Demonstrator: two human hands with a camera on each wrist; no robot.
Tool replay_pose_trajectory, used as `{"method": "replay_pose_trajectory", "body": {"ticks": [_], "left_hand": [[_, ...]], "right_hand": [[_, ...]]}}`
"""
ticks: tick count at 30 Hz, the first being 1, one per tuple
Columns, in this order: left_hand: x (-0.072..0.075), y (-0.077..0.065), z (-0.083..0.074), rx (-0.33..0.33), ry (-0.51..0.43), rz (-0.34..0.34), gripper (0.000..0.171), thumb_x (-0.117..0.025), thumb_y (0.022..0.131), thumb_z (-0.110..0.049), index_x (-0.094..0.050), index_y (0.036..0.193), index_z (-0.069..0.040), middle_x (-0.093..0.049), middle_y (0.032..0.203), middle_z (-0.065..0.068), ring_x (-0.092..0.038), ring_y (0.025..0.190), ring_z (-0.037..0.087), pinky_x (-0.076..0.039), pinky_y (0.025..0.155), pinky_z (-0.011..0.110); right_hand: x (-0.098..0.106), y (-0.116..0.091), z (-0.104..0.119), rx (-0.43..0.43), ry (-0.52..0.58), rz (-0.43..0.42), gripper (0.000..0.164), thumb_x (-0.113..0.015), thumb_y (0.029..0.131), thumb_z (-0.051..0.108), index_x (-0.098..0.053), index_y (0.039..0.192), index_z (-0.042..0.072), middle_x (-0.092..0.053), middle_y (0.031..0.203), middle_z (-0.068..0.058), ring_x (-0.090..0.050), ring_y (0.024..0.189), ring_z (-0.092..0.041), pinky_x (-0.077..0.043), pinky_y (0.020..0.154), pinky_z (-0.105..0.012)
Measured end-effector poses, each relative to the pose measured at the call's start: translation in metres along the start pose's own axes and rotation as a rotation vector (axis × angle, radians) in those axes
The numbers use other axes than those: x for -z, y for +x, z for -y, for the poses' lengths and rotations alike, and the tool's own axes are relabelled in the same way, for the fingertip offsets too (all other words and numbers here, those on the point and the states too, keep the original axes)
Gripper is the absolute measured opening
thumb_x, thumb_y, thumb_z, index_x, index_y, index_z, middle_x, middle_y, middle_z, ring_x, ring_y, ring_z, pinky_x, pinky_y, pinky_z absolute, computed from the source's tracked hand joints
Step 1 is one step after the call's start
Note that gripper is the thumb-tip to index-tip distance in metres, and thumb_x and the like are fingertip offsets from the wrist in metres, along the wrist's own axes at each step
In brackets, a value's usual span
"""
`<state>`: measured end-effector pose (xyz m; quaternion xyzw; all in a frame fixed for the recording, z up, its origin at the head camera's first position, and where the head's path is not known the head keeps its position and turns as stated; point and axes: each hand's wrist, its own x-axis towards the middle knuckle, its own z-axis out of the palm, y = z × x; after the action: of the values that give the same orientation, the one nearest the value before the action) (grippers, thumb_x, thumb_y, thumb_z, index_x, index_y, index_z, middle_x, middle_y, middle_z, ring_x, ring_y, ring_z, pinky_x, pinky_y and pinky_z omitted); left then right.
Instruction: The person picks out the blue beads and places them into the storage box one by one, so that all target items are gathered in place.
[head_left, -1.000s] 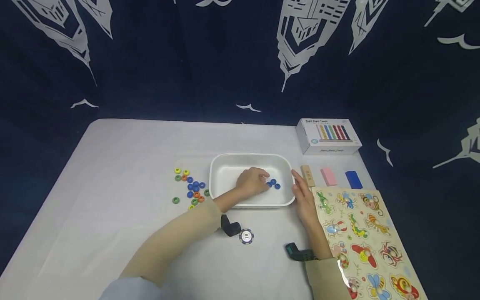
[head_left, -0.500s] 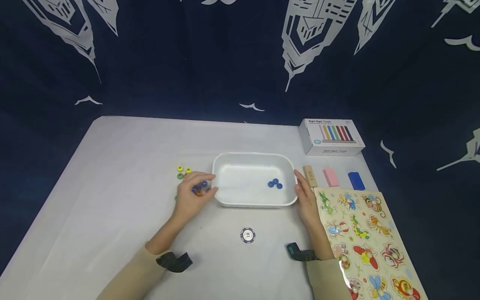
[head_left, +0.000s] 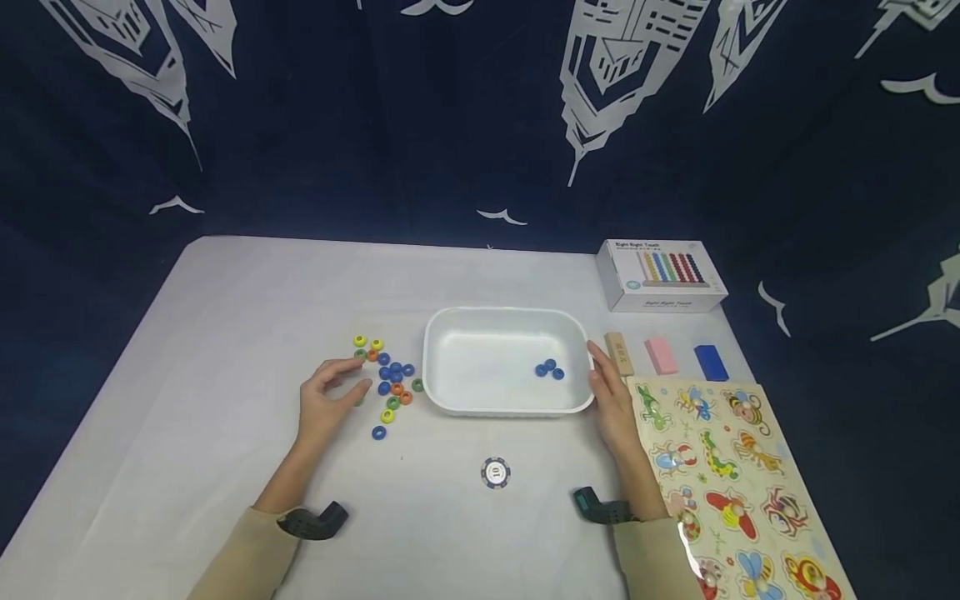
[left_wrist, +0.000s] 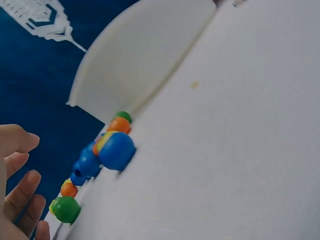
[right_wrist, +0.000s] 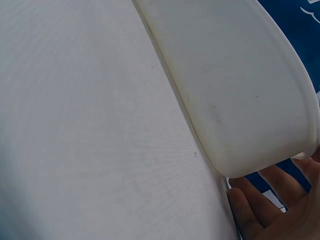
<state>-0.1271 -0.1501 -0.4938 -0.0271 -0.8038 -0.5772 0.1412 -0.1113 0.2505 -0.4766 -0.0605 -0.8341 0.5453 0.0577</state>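
Note:
My left hand (head_left: 324, 408) hovers at the left side of a group of loose beads (head_left: 396, 377), thumb and fingers apart with nothing between them. Blue, green, orange and yellow beads make up the group; fingertips overlap a green bead (head_left: 360, 355) in the head view. The left wrist view has the hand (left_wrist: 22, 187) beside the beads, a large blue bead (left_wrist: 117, 151) nearest the camera. To the right stands a white tray (head_left: 480, 411) with three blue beads (head_left: 551, 365) inside. Fairly straight fingers of my right hand (head_left: 617, 408) rest against the tray's right end.
A poker chip (head_left: 496, 472) lies in front of the tray. Wooden (head_left: 618, 353), pink (head_left: 661, 356) and blue blocks (head_left: 710, 362) line up at right, behind an insect picture board (head_left: 720, 467). A white box (head_left: 662, 277) stands at the back right.
My left hand has left the blue beads inside the tray, passed over its left rim and moved to the loose beads' left side. My right hand stays at the tray's right end.

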Motion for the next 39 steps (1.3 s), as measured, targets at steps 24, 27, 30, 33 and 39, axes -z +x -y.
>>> {"method": "replay_pose_trajectory", "body": {"ticks": [24,27,30,33,39], "left_hand": [[-0.015,0.002,-0.017,-0.123,0.319,0.069,0.028,-0.071,0.073,-0.016,-0.064,0.100,-0.014,-0.064,0.095,0.000,-0.054,0.089,0.014,-0.042,0.080,0.033],[-0.021,0.011,-0.046,-0.181,0.245,0.087,0.028,-0.070,0.074,-0.015,-0.064,0.101,-0.012,-0.066,0.088,0.001,-0.058,0.081,0.013,-0.046,0.077,0.035],[-0.038,0.023,-0.079,-0.216,0.160,0.158,0.027,-0.069,0.075,-0.016,-0.063,0.101,-0.013,-0.066,0.085,-0.001,-0.058,0.080,0.011,-0.047,0.077,0.038],[-0.067,0.033,-0.102,-0.222,0.077,0.258,0.025,-0.069,0.075,-0.017,-0.064,0.098,-0.014,-0.065,0.084,-0.001,-0.058,0.080,0.011,-0.046,0.077,0.040],[-0.135,0.050,-0.111,-0.165,0.051,0.435,0.022,-0.070,0.073,-0.016,-0.066,0.094,-0.013,-0.063,0.077,-0.002,-0.057,0.071,0.009,-0.048,0.068,0.026]], "right_hand": [[0.000,0.000,-0.004,0.009,-0.005,0.003,0.040,-0.035,0.094,0.037,-0.032,0.134,0.038,-0.027,0.143,0.014,-0.027,0.132,-0.014,-0.023,0.107,-0.037],[0.000,0.001,-0.005,0.019,-0.013,-0.004,0.039,-0.034,0.094,0.039,-0.032,0.133,0.040,-0.028,0.142,0.015,-0.027,0.131,-0.013,-0.023,0.106,-0.037],[0.001,0.000,-0.006,0.025,-0.020,-0.010,0.039,-0.034,0.094,0.038,-0.032,0.132,0.041,-0.028,0.142,0.015,-0.028,0.131,-0.014,-0.024,0.106,-0.037],[0.001,0.000,-0.007,0.033,-0.028,-0.004,0.039,-0.034,0.094,0.036,-0.031,0.133,0.040,-0.027,0.143,0.014,-0.027,0.132,-0.015,-0.023,0.106,-0.038],[0.000,0.000,-0.007,0.033,-0.030,-0.003,0.040,-0.033,0.094,0.040,-0.031,0.133,0.041,-0.027,0.143,0.013,-0.027,0.132,-0.015,-0.023,0.106,-0.038]]}}
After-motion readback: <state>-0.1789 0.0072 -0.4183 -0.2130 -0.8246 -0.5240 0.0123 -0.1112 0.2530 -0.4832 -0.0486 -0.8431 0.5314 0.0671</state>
